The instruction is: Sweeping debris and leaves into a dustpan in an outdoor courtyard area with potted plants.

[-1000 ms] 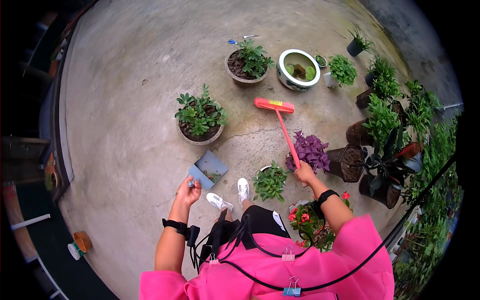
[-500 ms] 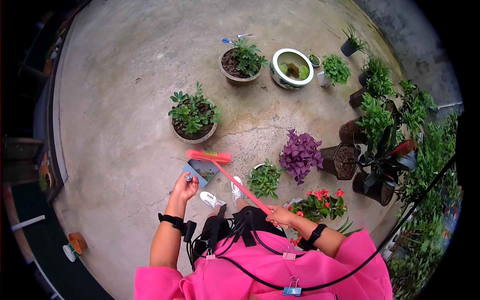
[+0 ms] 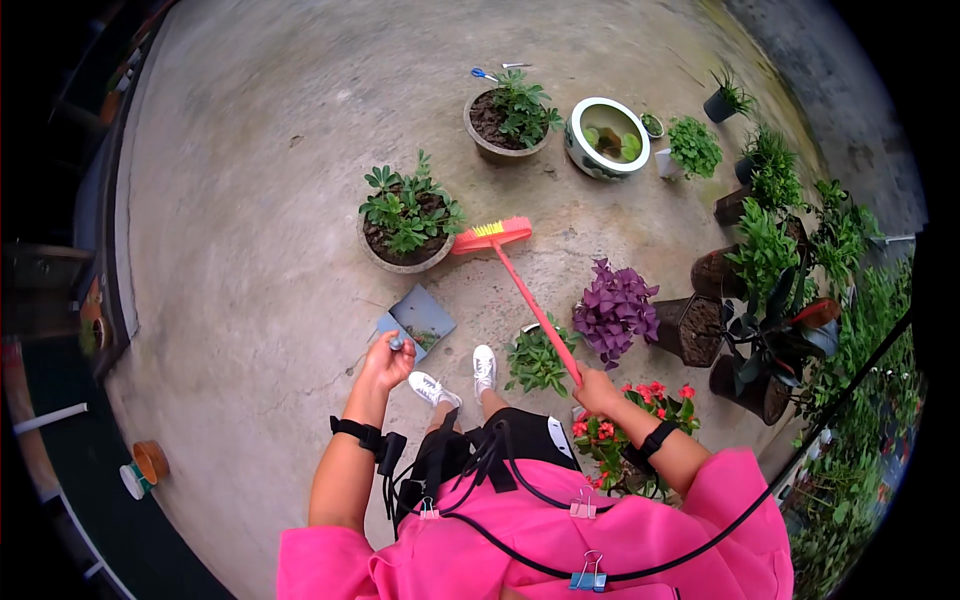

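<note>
Broom (image 3: 520,290) handle end hidden in right hand (image 3: 597,389) fist; left hand (image 3: 385,360) grips dustpan (image 3: 420,322) handle.

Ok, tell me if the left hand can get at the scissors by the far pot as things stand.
Probably not. The left hand is closed on the dustpan handle near the feet, while the scissors lie far off across the concrete, beyond two potted plants.

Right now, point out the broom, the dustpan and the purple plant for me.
broom (image 3: 492,236), head view, on the red brush head with yellow bristles.
dustpan (image 3: 420,318), head view, on the middle of the grey pan.
purple plant (image 3: 613,308), head view, on the middle of its leaves.
</note>
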### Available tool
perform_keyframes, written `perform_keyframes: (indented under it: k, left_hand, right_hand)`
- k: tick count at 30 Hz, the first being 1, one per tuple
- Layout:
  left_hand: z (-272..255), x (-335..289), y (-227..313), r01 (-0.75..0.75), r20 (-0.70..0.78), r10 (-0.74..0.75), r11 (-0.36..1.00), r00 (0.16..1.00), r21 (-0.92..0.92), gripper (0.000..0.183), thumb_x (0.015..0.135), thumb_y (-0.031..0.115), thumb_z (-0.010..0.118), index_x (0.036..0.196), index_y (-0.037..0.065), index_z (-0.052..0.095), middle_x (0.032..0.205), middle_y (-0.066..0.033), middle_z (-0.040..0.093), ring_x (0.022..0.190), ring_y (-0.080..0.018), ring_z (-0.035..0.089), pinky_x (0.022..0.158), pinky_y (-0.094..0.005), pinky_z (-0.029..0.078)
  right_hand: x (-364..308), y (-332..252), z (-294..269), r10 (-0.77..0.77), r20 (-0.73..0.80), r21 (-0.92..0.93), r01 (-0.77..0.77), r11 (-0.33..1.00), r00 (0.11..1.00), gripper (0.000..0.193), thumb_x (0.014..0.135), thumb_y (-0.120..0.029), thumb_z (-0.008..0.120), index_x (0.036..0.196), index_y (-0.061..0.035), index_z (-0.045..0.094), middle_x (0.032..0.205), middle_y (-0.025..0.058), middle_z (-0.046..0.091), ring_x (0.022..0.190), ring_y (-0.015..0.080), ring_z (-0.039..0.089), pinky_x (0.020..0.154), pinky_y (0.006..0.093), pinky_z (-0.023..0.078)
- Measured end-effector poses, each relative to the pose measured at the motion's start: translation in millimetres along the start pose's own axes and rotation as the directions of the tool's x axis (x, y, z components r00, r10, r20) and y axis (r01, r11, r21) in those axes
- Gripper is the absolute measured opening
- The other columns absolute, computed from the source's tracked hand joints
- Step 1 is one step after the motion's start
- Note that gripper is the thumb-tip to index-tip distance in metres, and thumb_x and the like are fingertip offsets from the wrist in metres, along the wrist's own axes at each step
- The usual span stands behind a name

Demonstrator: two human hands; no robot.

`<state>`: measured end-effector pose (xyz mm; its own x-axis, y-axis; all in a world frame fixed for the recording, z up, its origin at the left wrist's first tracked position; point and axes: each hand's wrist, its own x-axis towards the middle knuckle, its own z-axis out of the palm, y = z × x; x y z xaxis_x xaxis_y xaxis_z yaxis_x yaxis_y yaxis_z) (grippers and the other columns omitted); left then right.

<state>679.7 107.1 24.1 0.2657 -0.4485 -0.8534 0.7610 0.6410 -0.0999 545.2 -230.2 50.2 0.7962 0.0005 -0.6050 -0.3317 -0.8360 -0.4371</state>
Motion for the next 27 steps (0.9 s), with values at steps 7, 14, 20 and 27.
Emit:
perform_keyframes:
  k: [7,14,20,27]
  left_hand:
    - [-2,0,-1,0.002,0.013,-0.002,1.0,1.0,-0.003,0.021,0.074,0.022,0.037,0.06,0.007,0.035,0.054,-0.0025,0.041,0.046,-0.0115,0.043,0.039,-0.0206,0.037]
    - [-6,1,0,-0.01,-0.003,0.01,1.0,1.0,-0.005,0.02,0.074,0.021,0.038,0.061,0.006,0.035,0.054,-0.0029,0.041,0.047,-0.0123,0.044,0.039,-0.0207,0.038]
    - [-20,-8,7,-0.068,-0.069,0.062,0.993,0.996,-0.097,0.013,0.069,0.014,0.04,0.059,0.005,0.037,0.051,-0.0021,0.043,0.041,-0.0106,0.042,0.035,-0.0199,0.036]
    - [-73,-73,22,0.014,-0.056,-0.029,0.97,0.998,-0.242,0.017,0.066,0.014,0.044,0.053,0.008,0.035,0.045,0.0018,0.037,0.035,-0.0045,0.035,0.031,-0.016,0.025]
  right_hand:
    - [52,-43,8,0.272,0.167,0.105,-0.291,0.951,0.948,0.032,0.066,-0.005,0.041,0.096,0.002,0.036,0.073,0.0255,0.051,0.064,0.0361,0.052,0.053,0.0412,0.043]
    - [-29,-41,27,0.134,0.429,0.158,-0.22,0.963,0.893,0.038,0.063,-0.004,0.042,0.101,-0.0013,0.037,0.062,0.0171,0.051,0.044,0.0275,0.05,0.035,0.0339,0.039]
    - [-68,-37,-24,0.149,0.598,0.331,-0.411,0.849,0.788,0.048,0.063,-0.006,0.047,0.11,-0.0121,0.037,0.047,0.0037,0.043,0.033,0.0115,0.038,0.027,0.0245,0.028]
    - [-63,-16,-9,0.272,0.3,0.363,-0.373,0.854,0.914,0.041,0.062,-0.004,0.046,0.103,-0.0062,0.041,0.05,0.0076,0.047,0.037,0.016,0.044,0.036,0.0285,0.036]
